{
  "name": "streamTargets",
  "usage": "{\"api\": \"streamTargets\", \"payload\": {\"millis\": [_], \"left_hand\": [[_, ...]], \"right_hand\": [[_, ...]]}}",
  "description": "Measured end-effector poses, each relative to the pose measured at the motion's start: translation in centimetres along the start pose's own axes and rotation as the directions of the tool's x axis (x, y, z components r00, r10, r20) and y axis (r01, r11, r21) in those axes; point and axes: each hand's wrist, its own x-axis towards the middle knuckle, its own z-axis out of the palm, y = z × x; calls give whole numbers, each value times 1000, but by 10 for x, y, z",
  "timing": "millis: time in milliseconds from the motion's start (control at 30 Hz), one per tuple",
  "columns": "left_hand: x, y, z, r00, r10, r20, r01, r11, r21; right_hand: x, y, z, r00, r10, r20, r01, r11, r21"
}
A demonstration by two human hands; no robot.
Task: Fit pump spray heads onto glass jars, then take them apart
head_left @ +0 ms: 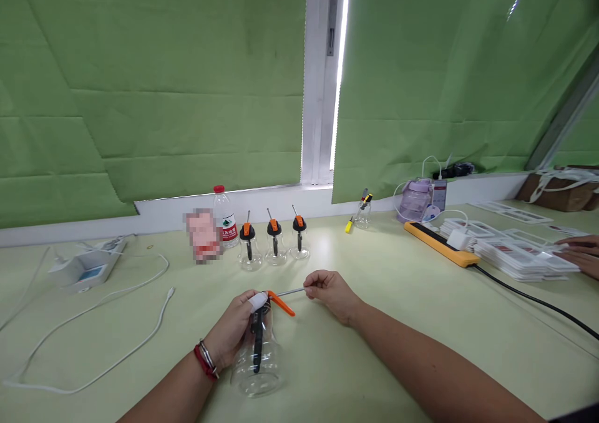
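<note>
My left hand (pixel 234 326), its thumb wrapped in white, is closed around the neck of a clear glass bottle (pixel 269 370). The bottle leans on the table, with a black part hanging inside it and an orange lever (pixel 283 305) sticking out at its top. My right hand (pixel 330 292) pinches the end of a thin metal tube (pixel 291 292) that runs to the bottle's top. Behind my hands, three similar glass bottles (pixel 276 256) with black-and-orange tops and upright metal tubes stand in a row.
A red-capped water bottle (pixel 225 217) stands behind the row. White cables (pixel 140 342) lie at left beside a white power strip (pixel 100 270). At right are a small jar with screwdrivers (pixel 364 214), an orange power strip (pixel 440 242), stacked white cards (pixel 510 254) and another person's hands (pixel 583 251).
</note>
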Motion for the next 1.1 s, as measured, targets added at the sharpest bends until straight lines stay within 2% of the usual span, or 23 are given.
{"api": "streamTargets", "payload": {"millis": [67,133,200,267,400,533,667,833,900,933,967,1000,1067,1100], "left_hand": [[0,1,1,1000,6,-12,-6,1000,-1],[0,2,1,999,28,-28,-28,1000,-5],[0,1,1,998,46,-44,-48,998,-30],[1,1,0,996,56,-65,-60,996,-62],[2,0,-1,994,49,-98,-55,997,-60],[2,-1,-1,996,43,-75,-45,999,-27],[2,-1,-1,996,47,-80,-46,999,16],[2,1,-4,992,110,-66,-110,994,-9],[0,4,-4,987,151,-55,-153,988,-29],[-1,5,-4,984,169,-54,-171,985,-31],[-2,6,-3,981,184,-59,-186,982,-29],[-3,7,-2,978,196,-67,-198,980,-26],[-6,8,0,971,220,-91,-223,975,-24],[-7,7,2,968,232,-98,-235,972,-18]], "right_hand": [[2,2,-3,999,-33,-20,32,998,-56],[5,5,-7,997,-67,-47,53,965,-256],[7,8,-12,994,-103,-46,67,866,-495],[10,9,-14,991,-134,-11,96,762,-640],[15,9,-12,981,-171,89,183,675,-715],[21,10,-6,976,-173,132,213,628,-748],[24,15,-8,979,-176,101,193,651,-734],[21,12,-16,982,-189,-18,129,734,-666],[16,3,-19,986,-158,-51,97,797,-597],[13,-3,-20,994,-101,-48,61,850,-523],[8,-9,-20,1000,-24,-10,17,903,-429],[3,-16,-20,994,71,79,-40,939,-342],[-7,-27,-17,921,249,300,-185,956,-227],[-12,-31,-15,879,289,381,-236,955,-180]]}}
